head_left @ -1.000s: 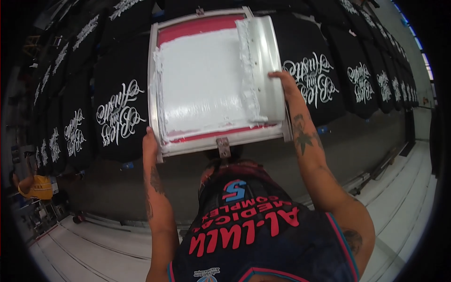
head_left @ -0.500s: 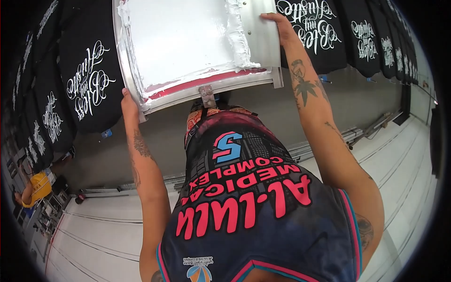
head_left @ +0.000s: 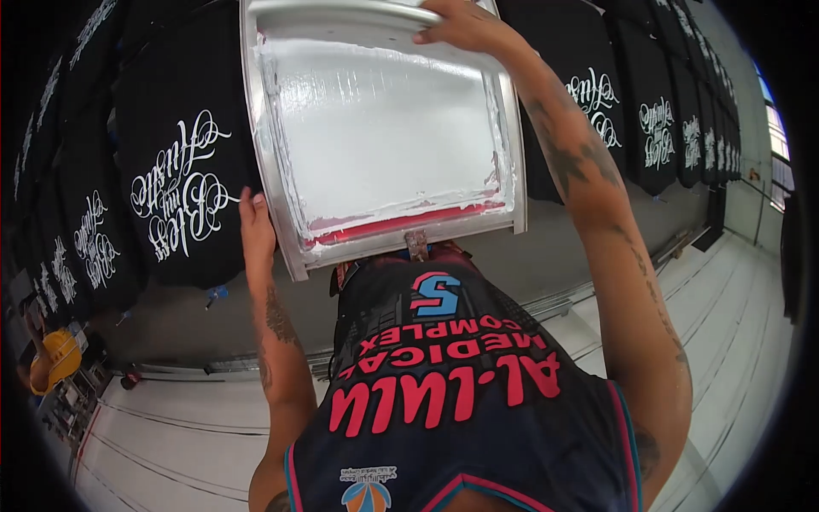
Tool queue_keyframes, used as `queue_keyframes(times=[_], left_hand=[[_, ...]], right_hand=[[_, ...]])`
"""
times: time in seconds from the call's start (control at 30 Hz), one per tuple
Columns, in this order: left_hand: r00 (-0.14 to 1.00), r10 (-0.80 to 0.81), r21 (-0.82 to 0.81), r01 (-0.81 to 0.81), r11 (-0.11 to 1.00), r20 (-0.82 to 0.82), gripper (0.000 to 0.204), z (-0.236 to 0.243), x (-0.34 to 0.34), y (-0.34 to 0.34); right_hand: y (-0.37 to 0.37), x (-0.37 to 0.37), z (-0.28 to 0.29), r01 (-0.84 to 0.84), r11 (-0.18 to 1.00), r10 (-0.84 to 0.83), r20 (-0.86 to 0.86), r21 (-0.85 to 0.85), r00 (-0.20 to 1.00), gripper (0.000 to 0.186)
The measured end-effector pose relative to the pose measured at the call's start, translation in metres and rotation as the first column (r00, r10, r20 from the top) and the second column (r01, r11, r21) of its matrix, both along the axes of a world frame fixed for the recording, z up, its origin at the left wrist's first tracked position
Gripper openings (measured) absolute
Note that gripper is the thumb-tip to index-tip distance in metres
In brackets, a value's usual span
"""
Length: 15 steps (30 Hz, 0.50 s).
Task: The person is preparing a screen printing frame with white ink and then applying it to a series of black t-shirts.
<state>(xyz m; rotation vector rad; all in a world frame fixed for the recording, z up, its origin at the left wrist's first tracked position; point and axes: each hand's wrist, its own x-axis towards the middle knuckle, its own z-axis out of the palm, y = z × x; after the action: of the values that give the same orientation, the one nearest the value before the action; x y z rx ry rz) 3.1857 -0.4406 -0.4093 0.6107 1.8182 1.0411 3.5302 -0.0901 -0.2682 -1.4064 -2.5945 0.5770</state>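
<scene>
A metal-framed printing screen (head_left: 286,230) lies in front of me, with thick white ink (head_left: 384,136) over its mesh and ridged along the edges. A red strip shows at its near end. Across its far end lies a long metal squeegee (head_left: 341,12). My right hand (head_left: 465,27) is closed on the squeegee's right part, fingers over its top edge. My left hand (head_left: 258,229) is beside the screen's left edge, fingers fairly straight and a little apart, holding nothing. Whether it touches the frame is hard to tell.
Black shirts with white lettering hang over boards on the left (head_left: 183,196) and right (head_left: 593,102), close to the screen. A metal bracket (head_left: 416,246) juts from its near edge. A person in yellow (head_left: 60,358) is far left, near machinery.
The squeegee, which lay along the screen's right side, now lies across its far end. My right hand has moved left and away with it. My left hand has come off the frame's edge.
</scene>
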Motion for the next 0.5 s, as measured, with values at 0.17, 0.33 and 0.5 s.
queue_keyframes(times=[0.17,0.33,0.5], left_hand=[[0.748,-0.117,0.150,0.280,0.948,-0.653,0.061,0.048,0.016,0.078],[0.184,-0.234,-0.067,0.633,0.771,-0.955,0.062,0.060,0.060,0.110],[0.194,-0.360,-0.078,0.782,0.619,-0.912,0.038,0.082,0.059,0.037]], right_hand=[[0.001,-0.029,-0.069,-0.110,0.944,0.062,0.161,0.310,0.985,0.027],[-0.146,0.011,-0.109,-0.192,0.864,0.086,0.239,0.466,0.967,0.022],[-0.226,0.094,-0.035,0.004,0.907,-0.059,0.118,0.420,0.991,0.032]])
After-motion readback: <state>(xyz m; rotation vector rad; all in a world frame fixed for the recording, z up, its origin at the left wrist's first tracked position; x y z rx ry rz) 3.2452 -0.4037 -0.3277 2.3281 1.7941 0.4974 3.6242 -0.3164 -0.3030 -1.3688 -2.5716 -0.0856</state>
